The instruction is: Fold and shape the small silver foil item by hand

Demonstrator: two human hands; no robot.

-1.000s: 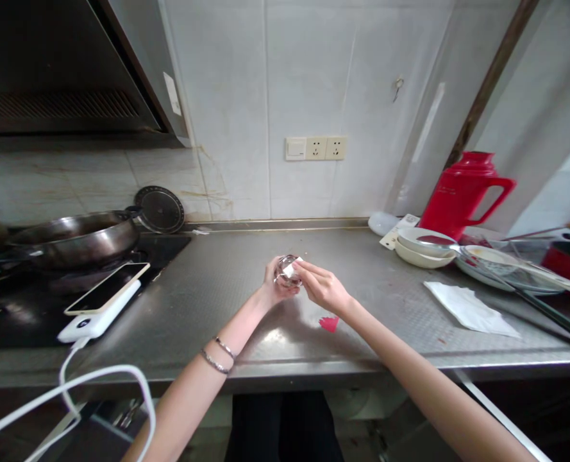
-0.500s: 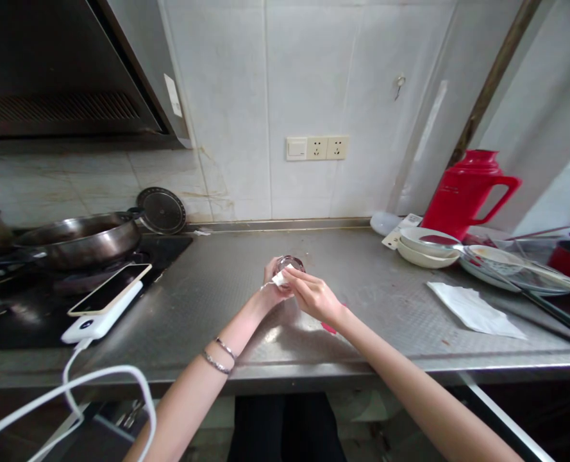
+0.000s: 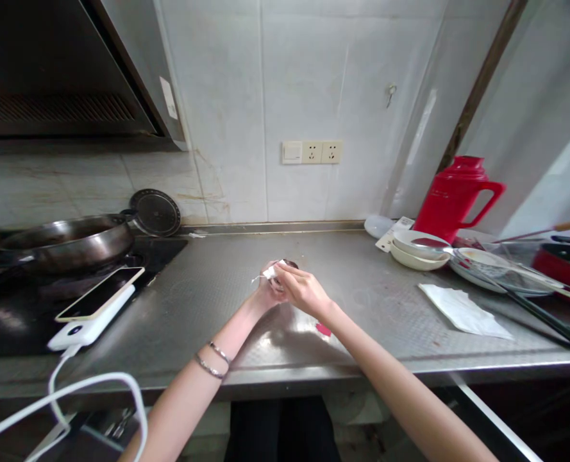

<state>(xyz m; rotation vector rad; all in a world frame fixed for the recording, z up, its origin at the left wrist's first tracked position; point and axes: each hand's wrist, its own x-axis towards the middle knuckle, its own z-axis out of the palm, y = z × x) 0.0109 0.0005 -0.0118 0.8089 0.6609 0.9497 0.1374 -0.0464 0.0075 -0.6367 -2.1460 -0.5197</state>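
My left hand is wrapped around a small round glass container above the middle of the counter. Most of the container is hidden by my hands, so its exact kind cannot be made out. With pinched fingers, my right hand holds a white paper tissue against the container's upper part. A small red piece lies on the counter below my right wrist.
On the steel counter, a folded white napkin lies to the right, near stacked bowls and a red thermos. At left are a steel pan, a phone, a power bank and its white cable.
My right hand has shifted slightly left with the tissue, covering more of the container. The whole view has turned a little to the right.
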